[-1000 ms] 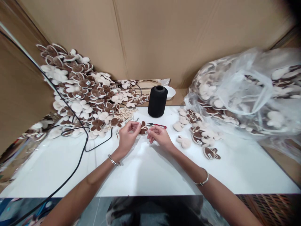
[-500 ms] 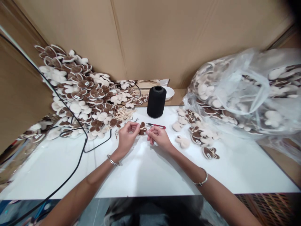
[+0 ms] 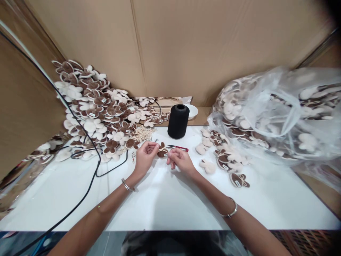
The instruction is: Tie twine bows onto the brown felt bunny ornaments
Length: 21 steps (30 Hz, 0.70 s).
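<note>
A small brown bunny-shaped felt patch (image 3: 161, 153) with a beige cord bow and a white label is between my hands, just above the white table. My left hand (image 3: 146, 157) pinches it by the left side, near the ears. At its right edge, the thumb and fingers of my right hand (image 3: 182, 161) are closed together; what they hold, perhaps something fine, is too small to make out. Red-handled thread snips (image 3: 181, 148) lie just beyond my right hand. Behind them stands a cone of black thread (image 3: 177, 122).
At left rises a large heap of brown and cream bunny patches (image 3: 93, 113), beside cut beige cords (image 3: 144, 134). Bow-tied patches (image 3: 239, 180) lie at right, before a clear plastic bag (image 3: 277, 106) full of more. A black cable (image 3: 97, 167) crosses the left side. A white bowl (image 3: 192, 112) sits behind the cone.
The whole view has shifted, so things appear slightly lower. Both hands stay closed around the same patch, with the label now showing near my right fingertips.
</note>
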Each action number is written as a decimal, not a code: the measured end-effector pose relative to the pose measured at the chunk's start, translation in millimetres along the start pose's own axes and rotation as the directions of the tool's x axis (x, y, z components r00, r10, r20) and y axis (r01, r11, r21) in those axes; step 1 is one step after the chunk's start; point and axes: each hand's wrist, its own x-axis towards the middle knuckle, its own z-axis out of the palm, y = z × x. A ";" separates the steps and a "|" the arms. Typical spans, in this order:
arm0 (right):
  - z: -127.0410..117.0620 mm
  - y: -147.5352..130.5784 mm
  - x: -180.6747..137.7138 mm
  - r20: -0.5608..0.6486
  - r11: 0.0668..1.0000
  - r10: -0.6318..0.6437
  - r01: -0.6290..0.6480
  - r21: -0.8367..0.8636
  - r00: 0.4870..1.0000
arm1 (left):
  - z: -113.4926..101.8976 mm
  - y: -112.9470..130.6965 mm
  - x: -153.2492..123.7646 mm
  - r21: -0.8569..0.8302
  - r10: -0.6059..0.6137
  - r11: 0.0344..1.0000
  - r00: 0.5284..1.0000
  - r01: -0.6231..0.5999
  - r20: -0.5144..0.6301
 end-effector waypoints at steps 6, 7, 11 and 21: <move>1.7 -2.6 -5.0 0.008 0.999 -0.043 0.043 0.012 0.999 | 0.6 -1.0 3.8 -0.203 -0.157 0.959 0.968 0.197 0.197; 2.1 -3.2 -5.9 0.003 0.999 -0.050 0.050 0.012 0.999 | 1.0 -1.8 3.2 -0.219 -0.176 0.948 0.956 0.229 0.237; 4.1 -5.9 -8.5 -0.024 0.999 -0.051 0.051 0.003 0.998 | 2.8 -5.7 -0.7 -0.178 -0.236 0.936 0.916 0.304 0.323; -0.3 3.6 -2.4 0.018 0.999 -0.041 0.040 0.034 0.999 | 3.9 -6.9 -3.5 -0.098 -0.216 0.959 0.909 0.266 0.356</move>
